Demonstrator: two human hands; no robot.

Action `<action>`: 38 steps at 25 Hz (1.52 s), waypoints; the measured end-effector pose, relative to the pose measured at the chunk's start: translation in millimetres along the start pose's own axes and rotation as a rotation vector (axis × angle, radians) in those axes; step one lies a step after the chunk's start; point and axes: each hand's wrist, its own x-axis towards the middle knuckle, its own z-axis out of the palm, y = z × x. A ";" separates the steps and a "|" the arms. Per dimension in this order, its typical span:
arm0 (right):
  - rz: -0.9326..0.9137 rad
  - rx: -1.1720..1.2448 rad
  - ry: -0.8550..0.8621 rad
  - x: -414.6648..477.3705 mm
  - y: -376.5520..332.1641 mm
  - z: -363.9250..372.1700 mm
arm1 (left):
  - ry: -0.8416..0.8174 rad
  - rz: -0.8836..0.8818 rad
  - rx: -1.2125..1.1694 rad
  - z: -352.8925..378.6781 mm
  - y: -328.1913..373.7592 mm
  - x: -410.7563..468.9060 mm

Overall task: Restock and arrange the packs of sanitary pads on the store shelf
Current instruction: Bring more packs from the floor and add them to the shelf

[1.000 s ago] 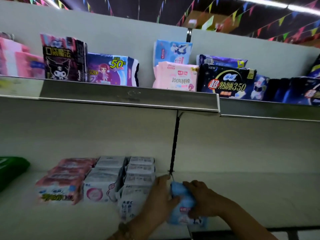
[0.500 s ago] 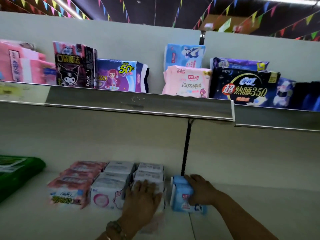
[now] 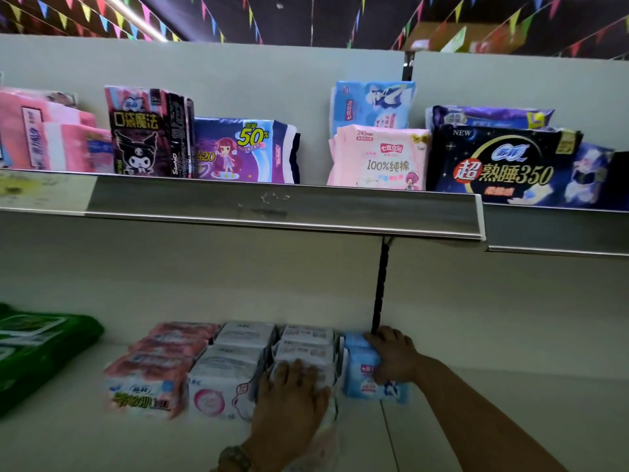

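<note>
Slid back, the blue pack (image 3: 360, 378) now adjoins the white packs (image 3: 241, 356), right hand (image 3: 394, 359) curling its fingers round it, left hand (image 3: 289, 400) flat on them; placement seems nearly done.

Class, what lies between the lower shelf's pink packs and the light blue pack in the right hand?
Two rows of white plastic-wrapped packs separate the pink packs from the light blue pack; the left hand rests on the right-hand row. Head view.
</note>
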 end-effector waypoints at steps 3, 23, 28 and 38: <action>0.020 -0.077 0.012 6.7 0.6 -2.9 | -0.002 -0.008 -0.006 -1.1 1.6 -0.4; 0.024 -0.090 0.094 -0.7 -12.2 13.8 | 0.135 -0.028 0.042 11.7 -4.4 3.7; 0.034 -0.147 0.088 2.8 -13.2 10.3 | 0.113 -0.004 0.040 12.7 -5.1 2.9; 0.134 -0.128 0.305 -20.0 -36.3 10.6 | 0.166 0.026 0.047 15.8 -7.7 5.8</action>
